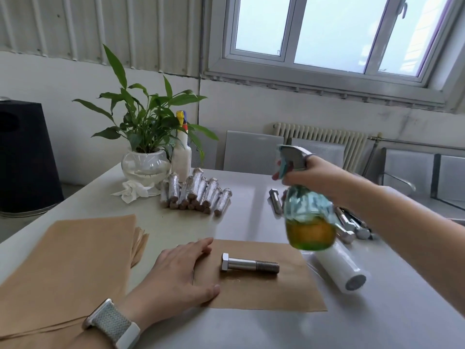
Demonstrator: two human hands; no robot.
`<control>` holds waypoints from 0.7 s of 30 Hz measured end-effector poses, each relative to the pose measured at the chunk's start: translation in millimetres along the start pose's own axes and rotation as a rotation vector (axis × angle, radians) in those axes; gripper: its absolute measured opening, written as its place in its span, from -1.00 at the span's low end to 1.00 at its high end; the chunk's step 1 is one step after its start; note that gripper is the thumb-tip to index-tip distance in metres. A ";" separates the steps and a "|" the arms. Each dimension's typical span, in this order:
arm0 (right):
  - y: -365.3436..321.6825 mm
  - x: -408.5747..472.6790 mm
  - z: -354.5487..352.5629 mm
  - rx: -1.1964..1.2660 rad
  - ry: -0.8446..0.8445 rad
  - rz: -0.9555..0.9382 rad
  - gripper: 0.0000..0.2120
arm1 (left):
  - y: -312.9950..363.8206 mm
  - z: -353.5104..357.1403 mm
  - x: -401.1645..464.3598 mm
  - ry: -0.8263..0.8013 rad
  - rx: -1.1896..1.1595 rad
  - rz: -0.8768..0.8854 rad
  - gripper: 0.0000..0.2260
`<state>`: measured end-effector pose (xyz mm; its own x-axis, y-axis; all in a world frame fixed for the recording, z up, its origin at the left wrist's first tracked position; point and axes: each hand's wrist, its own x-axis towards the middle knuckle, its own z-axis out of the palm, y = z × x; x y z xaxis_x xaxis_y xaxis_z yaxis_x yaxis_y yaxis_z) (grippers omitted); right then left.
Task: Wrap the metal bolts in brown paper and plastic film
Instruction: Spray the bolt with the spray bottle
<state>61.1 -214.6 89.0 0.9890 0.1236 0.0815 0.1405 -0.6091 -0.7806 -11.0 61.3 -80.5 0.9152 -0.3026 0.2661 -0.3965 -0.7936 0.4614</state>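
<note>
Your bolt (249, 265) lies lengthwise in the lower centre of the frame, on a single brown sheet (266, 290) whose near edge runs parallel to the bottom of the frame and whose right edge stops just short of the film roll (339, 269). To the left of the sheet a strip of bare surface (191, 222) separates it from the paper stack (68, 260), whose fanned corners show at its right edge. Open room lies above the sheet, between it and the pile of wrapped bolts (195, 193) in the middle of the frame. At the right, loose bolts (351, 227) crowd the surface behind the roll. Your left hand (176, 275) lies flat at the sheet's left edge, fingers straight and together, thumb resting on the paper, holding nothing. Your right hand (305, 172) is raised at the centre right, forearm reaching in from the right edge, fingers curled round the neck and trigger of a spray bottle (308, 222) that hangs blurred above the sheet's upper right corner, amber liquid in its lower part.
</note>
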 end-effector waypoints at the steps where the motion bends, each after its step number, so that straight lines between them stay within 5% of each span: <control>1: 5.2 11.5 8.9 0.075 0.066 -0.028 -0.76 | 0.2 -0.2 -0.3 0.001 0.004 0.000 -0.22; 7: 46.5 49.1 58.3 0.173 0.317 -0.120 -0.63 | 1.1 -0.7 -0.6 0.001 0.002 0.003 -0.24; 12: 72.5 68.5 57.4 0.163 0.402 -0.089 -0.72 | 0.1 -0.5 0.0 0.000 0.019 0.010 -0.25; 18: 68.5 18.7 40.4 0.225 0.357 -0.073 -0.10 | -0.7 -0.9 -1.3 0.010 0.014 0.046 -0.29; 21: 74.1 -53.7 44.5 -0.155 0.289 -0.406 -0.37 | 0.3 -1.0 -1.7 0.009 0.026 0.061 -0.34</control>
<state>16.3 -231.5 -0.8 0.8229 0.1655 0.5435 0.4986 -0.6690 -0.5512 -12.8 62.1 -79.9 0.8886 -0.3464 0.3006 -0.4496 -0.7872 0.4221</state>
